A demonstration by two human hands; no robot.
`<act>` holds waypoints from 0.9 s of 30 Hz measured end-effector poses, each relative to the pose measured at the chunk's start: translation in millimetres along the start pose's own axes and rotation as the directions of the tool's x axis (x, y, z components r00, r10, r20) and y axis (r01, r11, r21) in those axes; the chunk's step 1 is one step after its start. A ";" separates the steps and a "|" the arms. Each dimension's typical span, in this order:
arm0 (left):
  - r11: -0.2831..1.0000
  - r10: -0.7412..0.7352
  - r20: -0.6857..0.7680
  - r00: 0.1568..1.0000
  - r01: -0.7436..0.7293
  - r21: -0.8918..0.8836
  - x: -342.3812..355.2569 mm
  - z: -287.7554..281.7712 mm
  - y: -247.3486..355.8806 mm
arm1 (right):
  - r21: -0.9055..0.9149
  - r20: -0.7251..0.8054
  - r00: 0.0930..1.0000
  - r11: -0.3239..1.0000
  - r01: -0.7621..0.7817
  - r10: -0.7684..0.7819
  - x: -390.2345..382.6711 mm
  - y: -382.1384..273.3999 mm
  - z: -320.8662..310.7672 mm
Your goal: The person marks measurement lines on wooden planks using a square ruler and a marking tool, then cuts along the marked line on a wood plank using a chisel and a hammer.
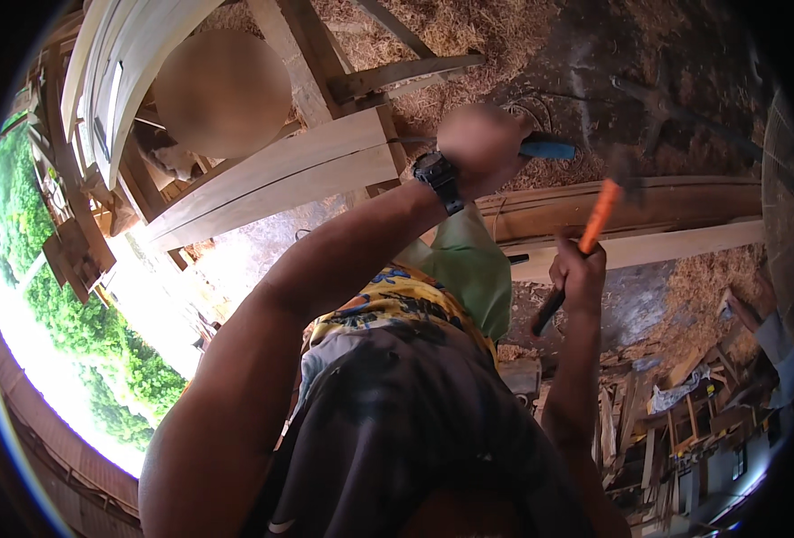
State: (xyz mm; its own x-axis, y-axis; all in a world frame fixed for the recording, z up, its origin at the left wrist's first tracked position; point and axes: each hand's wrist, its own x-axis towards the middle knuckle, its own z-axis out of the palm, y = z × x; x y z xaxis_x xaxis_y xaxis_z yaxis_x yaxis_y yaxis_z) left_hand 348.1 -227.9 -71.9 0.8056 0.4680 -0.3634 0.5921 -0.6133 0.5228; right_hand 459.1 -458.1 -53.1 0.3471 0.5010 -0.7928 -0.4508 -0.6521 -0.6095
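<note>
My left hand (482,148), blurred and wearing a dark watch (438,182), is closed around a chisel (548,150) with a blue handle. Its thin metal blade runs left from my fist to the end of a pale, thick plank (285,175), where a long dark crack lies along the wood. Lower and to the right, my right hand (581,273) grips a hammer (600,215) by its orange and black handle. The hammer's head points up toward the chisel handle and is smeared by motion. Air shows between the hammer head and the chisel.
A long wooden beam (634,211) lies to the right, beyond my right hand. Curved pale boards (137,67) stand at the upper left. Wood shavings (478,31) cover parts of the floor. Scrap timber (675,403) is heaped at the lower right, near a person's grey clothing (781,359).
</note>
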 end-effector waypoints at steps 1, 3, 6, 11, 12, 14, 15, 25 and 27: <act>1.000 -0.001 -0.002 1.000 0.001 0.001 0.8 0.4 1.3 | 0.246 -0.067 0.998 0.969 0.022 -0.006 1.1 -0.5 4.5; 0.999 -0.031 -0.031 0.999 0.031 0.009 4.3 2.3 5.5 | 0.483 -0.159 0.986 0.875 0.039 0.044 12.8 5.1 14.6; 0.998 -0.066 -0.047 0.997 0.067 0.021 4.0 6.1 1.0 | 0.064 0.128 0.989 0.994 -0.085 0.076 7.1 4.1 23.7; 0.999 -0.048 -0.044 0.998 0.049 0.016 2.0 5.0 -3.2 | 0.250 -0.019 1.000 0.968 -0.011 0.017 15.2 13.1 3.9; 0.999 -0.039 -0.042 0.998 0.039 0.016 2.1 2.8 -0.4 | 0.497 -0.052 0.998 0.867 -0.002 0.032 17.6 13.0 6.7; 0.996 -0.083 0.022 0.996 0.083 0.026 1.5 -1.7 5.7 | 0.216 -0.012 1.000 0.976 0.020 -0.018 16.5 17.1 21.8; 0.991 -0.131 0.079 0.988 0.128 0.039 2.6 -5.6 7.1 | 0.056 0.037 0.998 0.997 0.051 -0.053 17.0 19.8 19.9; 0.999 -0.046 -0.033 0.998 0.045 -0.019 -2.0 -3.8 -11.9 | -0.039 0.056 0.998 0.999 -0.001 0.003 12.5 0.8 15.1; 0.998 -0.070 0.013 0.997 0.070 0.005 -3.0 -7.3 -12.5 | -0.022 0.061 0.998 1.000 0.021 -0.019 10.8 -3.5 3.5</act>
State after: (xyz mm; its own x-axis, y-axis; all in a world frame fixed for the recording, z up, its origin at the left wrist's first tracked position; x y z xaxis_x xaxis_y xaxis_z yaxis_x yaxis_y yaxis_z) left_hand 338.1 -217.1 -71.7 0.7624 0.5013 -0.4093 0.6471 -0.5823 0.4921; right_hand 461.6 -448.4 -59.5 0.3053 0.5472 -0.7793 -0.4249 -0.6542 -0.6257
